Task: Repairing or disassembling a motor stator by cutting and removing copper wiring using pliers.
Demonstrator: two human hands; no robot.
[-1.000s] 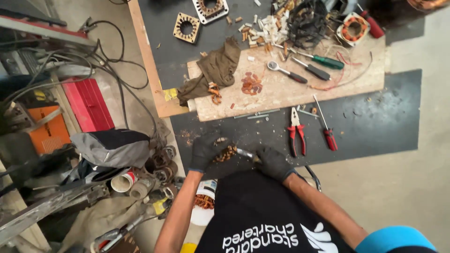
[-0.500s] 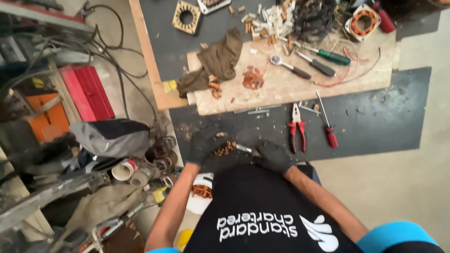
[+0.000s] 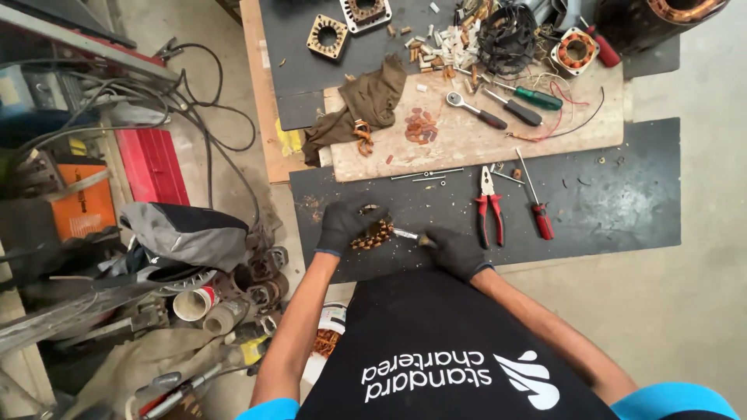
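We see our left hand [image 3: 346,225], in a black work glove, curled closed around a small bundle of copper-coloured winding wire [image 3: 375,233] that rests on the dark rubber mat [image 3: 607,202] right in front of us. Our right hand [image 3: 457,250], gloved the same way, is closed around the handle of a slim metal-tipped tool [image 3: 406,234] whose point reaches across to touch the bundle; how much of the handle sits in the fist we cannot tell. Just beyond the right hand lie red-handled pliers [image 3: 489,208] and, beside them, a red-handled screwdriver [image 3: 535,201], both flat on the mat and apart from our fingers. Further out from both hands a pale wooden board [image 3: 482,144] carries a crumpled olive-brown rag [image 3: 366,105], a little heap of copper scraps [image 3: 421,126], a chrome ratchet wrench with a black grip [image 3: 475,110] and a green-handled screwdriver [image 3: 537,96]. Past the board sit two square laminated steel stator cores [image 3: 327,35] and a tangle of black wire [image 3: 507,35]. Off to the side of the left hand, down on the floor, stand a red metal box [image 3: 152,165] and a grey-and-black cloth bag [image 3: 187,232].
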